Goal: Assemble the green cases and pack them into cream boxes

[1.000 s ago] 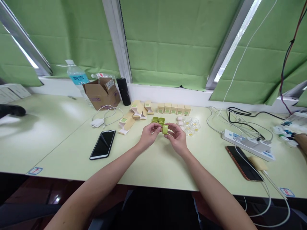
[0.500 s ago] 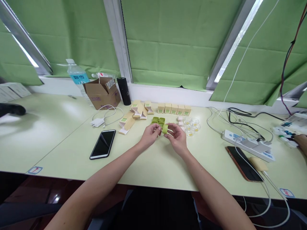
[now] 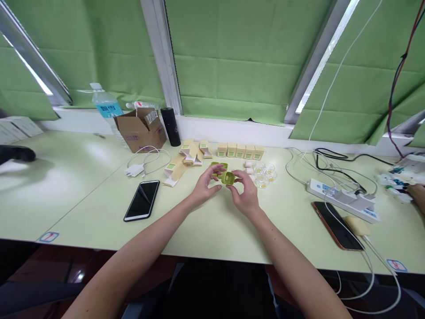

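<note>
My right hand pinches a small green square cup by its side, with the hollow face turned toward me. Just left of that cup, my left hand has its thumb and fingers spread, holding nothing. Behind my fingers lie more green cups, partly hidden by the left hand. Close to the right hand are several clear round pieces with yellow middles. Small pale pink pieces sit beside them, some hidden behind the right hand.
Small cartons stand in a row at the back, with opened cartons to their left. A phone, charger, cardboard box and black flask lie leftward. Rightward are a power strip, another phone and another person's hand.
The green cup has been turned in my right hand, so its hollow now faces me. My left hand has opened its fingers and moved slightly away from the cup.
</note>
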{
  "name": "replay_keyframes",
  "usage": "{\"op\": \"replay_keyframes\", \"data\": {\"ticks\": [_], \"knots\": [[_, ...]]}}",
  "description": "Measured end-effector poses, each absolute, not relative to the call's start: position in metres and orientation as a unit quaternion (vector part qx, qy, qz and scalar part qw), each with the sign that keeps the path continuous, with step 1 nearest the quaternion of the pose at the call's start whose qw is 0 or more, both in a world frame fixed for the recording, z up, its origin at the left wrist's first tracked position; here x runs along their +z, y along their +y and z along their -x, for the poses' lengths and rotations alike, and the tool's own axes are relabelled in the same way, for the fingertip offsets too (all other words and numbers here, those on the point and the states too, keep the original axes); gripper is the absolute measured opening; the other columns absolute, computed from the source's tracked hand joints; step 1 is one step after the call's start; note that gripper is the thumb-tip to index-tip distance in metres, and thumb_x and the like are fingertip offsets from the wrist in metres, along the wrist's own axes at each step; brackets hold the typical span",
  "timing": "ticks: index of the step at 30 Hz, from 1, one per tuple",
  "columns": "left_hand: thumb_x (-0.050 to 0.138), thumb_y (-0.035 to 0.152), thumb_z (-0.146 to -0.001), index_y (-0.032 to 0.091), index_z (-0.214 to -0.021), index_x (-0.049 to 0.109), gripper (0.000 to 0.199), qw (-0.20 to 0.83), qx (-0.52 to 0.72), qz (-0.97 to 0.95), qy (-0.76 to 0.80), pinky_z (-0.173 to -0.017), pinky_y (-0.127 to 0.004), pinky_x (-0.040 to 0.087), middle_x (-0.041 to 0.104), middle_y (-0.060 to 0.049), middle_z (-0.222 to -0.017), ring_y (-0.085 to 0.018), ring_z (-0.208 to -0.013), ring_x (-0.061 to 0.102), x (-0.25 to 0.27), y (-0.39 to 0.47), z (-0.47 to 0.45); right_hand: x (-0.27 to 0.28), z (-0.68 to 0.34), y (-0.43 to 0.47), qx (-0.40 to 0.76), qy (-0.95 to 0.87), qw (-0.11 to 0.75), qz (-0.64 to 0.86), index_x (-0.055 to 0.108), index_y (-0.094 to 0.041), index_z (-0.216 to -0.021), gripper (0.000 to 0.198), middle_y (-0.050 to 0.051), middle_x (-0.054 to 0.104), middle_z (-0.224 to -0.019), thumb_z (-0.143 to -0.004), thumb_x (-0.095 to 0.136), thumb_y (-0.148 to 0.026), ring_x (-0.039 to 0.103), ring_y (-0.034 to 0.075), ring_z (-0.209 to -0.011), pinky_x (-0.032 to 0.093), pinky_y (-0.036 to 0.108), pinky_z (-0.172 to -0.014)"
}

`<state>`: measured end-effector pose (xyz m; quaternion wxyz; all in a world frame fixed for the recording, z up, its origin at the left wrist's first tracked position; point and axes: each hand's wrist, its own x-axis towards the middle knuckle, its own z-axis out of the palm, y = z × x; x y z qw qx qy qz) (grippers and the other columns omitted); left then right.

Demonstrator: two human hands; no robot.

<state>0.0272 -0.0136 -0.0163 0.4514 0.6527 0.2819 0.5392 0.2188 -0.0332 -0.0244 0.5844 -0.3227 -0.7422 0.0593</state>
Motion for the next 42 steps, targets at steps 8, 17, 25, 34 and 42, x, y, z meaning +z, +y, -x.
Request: {"op": "replay_keyframes", "data": {"ticks": [8, 17, 25, 34, 42], "knots": [[0.081, 0.025, -0.083, 0.025, -0.130, 0.070, 0.049, 0.362, 0.528, -0.701, 0.314, -0.099, -0.040, 0.047, 0.068, -0.013, -0.135, -0.027, -0.119, 0.062, -0.017, -0.019, -0.033, -0.025, -0.221, -0.032, -0.024, -0.778, 0.556, 0.292, 0.067, -0.027, -0.122, 0.027, 0.015, 0.067, -0.127, -0.100, 0.058, -0.015, 0.069, 0.028, -0.119, 0.064, 0.049, -0.097], [0.080, 0.033, -0.088, 0.026, -0.132, 0.068, 0.047, 0.339, 0.534, -0.714, 0.299, -0.099, -0.041, 0.050, 0.069, -0.012, -0.134, -0.027, -0.121, 0.063, -0.025, -0.014, -0.032, -0.026, -0.220, -0.032, -0.040, -0.784, 0.554, 0.276, 0.066, -0.024, -0.129, 0.033, 0.017, 0.063, -0.129, -0.101, 0.053, -0.011, 0.067, 0.028, -0.121, 0.066, 0.047, -0.091], [0.082, 0.034, -0.086, 0.025, -0.129, 0.070, 0.046, 0.344, 0.544, -0.705, 0.299, -0.098, -0.042, 0.051, 0.072, -0.012, -0.131, -0.027, -0.118, 0.065, -0.025, -0.015, -0.033, -0.027, -0.220, -0.032, -0.029, -0.789, 0.546, 0.279, 0.067, -0.024, -0.129, 0.035, 0.018, 0.062, -0.130, -0.101, 0.051, -0.011, 0.064, 0.030, -0.124, 0.064, 0.051, -0.095], [0.083, 0.037, -0.085, 0.024, -0.128, 0.070, 0.046, 0.359, 0.547, -0.694, 0.299, -0.099, -0.042, 0.051, 0.072, -0.013, -0.131, -0.028, -0.118, 0.066, -0.025, -0.014, -0.034, -0.025, -0.219, -0.033, -0.039, -0.775, 0.564, 0.281, 0.069, -0.024, -0.116, 0.023, 0.016, 0.065, -0.128, -0.101, 0.055, -0.013, 0.068, 0.027, -0.120, 0.065, 0.046, -0.096], [0.082, 0.038, -0.086, 0.024, -0.128, 0.070, 0.046, 0.359, 0.548, -0.696, 0.296, -0.099, -0.042, 0.052, 0.072, -0.013, -0.131, -0.028, -0.119, 0.066, -0.023, -0.015, -0.035, -0.024, -0.218, -0.034, -0.040, -0.772, 0.575, 0.268, 0.069, -0.023, -0.118, 0.027, 0.016, 0.065, -0.127, -0.099, 0.057, -0.009, 0.068, 0.027, -0.119, 0.065, 0.046, -0.095]]}}
